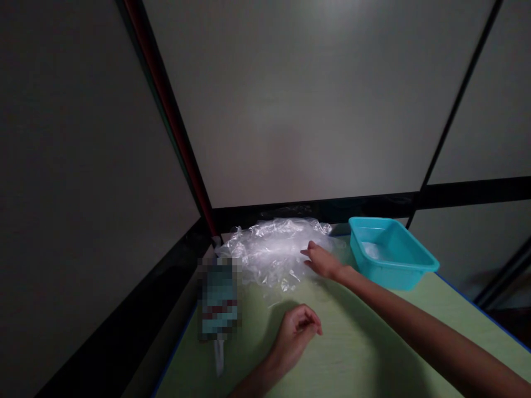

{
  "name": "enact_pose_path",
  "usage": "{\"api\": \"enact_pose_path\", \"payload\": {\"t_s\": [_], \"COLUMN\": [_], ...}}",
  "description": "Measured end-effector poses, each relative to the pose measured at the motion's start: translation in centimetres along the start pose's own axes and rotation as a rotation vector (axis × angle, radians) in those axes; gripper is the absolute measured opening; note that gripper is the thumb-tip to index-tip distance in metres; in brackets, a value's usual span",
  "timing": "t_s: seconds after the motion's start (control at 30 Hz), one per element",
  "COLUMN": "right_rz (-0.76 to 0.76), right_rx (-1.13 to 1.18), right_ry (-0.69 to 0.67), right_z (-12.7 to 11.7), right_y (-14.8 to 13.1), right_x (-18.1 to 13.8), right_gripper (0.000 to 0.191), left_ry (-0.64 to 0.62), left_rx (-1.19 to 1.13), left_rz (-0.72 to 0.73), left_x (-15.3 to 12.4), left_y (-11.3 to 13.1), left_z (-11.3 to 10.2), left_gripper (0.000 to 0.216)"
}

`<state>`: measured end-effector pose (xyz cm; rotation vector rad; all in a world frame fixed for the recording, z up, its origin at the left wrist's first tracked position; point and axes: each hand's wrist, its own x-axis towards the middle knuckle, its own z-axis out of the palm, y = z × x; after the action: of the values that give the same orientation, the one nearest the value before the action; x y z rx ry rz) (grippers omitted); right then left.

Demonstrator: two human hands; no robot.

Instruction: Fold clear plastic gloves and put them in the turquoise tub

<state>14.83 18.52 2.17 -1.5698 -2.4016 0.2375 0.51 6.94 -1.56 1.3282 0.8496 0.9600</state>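
A crumpled heap of clear plastic bags point(271, 249) lies at the far end of the light green table point(352, 348). My right hand point(321, 260) reaches out to the heap's right side, its fingers stretched and touching the plastic. My left hand point(297, 329) rests nearer to me on the bare table top, fingers loosely curled under with nothing visible in them.
A turquoise plastic tub point(392, 251) with something white inside stands at the far right of the table. A blurred-out object point(219, 298) sits at the table's left edge. Grey wall panels with dark frames close in the back and left.
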Motion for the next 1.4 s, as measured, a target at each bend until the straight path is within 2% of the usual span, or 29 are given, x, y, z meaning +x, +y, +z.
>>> {"api": "enact_pose_path", "payload": {"t_s": [0.17, 0.5, 0.67, 0.83, 0.9, 0.97, 1.07, 1.17, 1.3, 1.4], "right_rz": [0.046, 0.045, -0.022, -0.122, -0.148, -0.154, -0.153, -0.176, -0.166, -0.118], "right_rx": [-0.058, 0.025, 0.134, 0.223, 0.248, 0.267, 0.333, 0.523, 0.793, 1.009], "right_ry": [0.004, 0.083, 0.188, 0.25, 0.245, 0.227, 0.197, 0.167, 0.095, 0.03], "right_z": [0.6, 0.2, -1.4, -3.7, -4.4, -5.0, -5.8, -6.8, -8.3, -9.5], "right_y": [-0.5, 1.1, 1.2, 0.0, -0.6, -1.2, -2.1, -3.0, -4.0, -4.4], "right_x": [1.0, 2.1, 1.8, -0.3, -1.6, -3.1, -5.0, -6.6, -7.9, -8.5], "right_gripper": [0.027, 0.024, 0.009, 0.01, 0.01, 0.013, 0.016, 0.017, 0.018, 0.019], "left_ry": [0.002, -0.027, -0.01, -0.007, 0.036, 0.15, 0.39, 0.545, 0.557, 0.52], "left_rx": [-0.011, -0.061, -0.055, -0.035, 0.011, 0.126, 0.382, 0.649, 0.957, 1.036], "left_rz": [0.009, -0.023, -0.035, -0.009, 0.045, 0.155, 0.345, 0.512, 0.625, 0.684], "left_x": [-0.3, -0.2, -0.2, -0.2, -0.4, -0.5, -0.6, -0.3, 0.2, 0.5], "left_y": [-0.3, -0.4, -0.2, -0.3, -0.5, -0.6, -0.6, 0.2, 2.5, 4.7], "left_z": [-0.1, -0.3, -0.4, -0.4, -0.3, -0.3, -0.5, -1.2, -2.4, -3.0], "left_gripper": [0.005, 0.004, 0.002, 0.003, 0.002, 0.018, 0.051, 0.066, 0.071, 0.064]}}
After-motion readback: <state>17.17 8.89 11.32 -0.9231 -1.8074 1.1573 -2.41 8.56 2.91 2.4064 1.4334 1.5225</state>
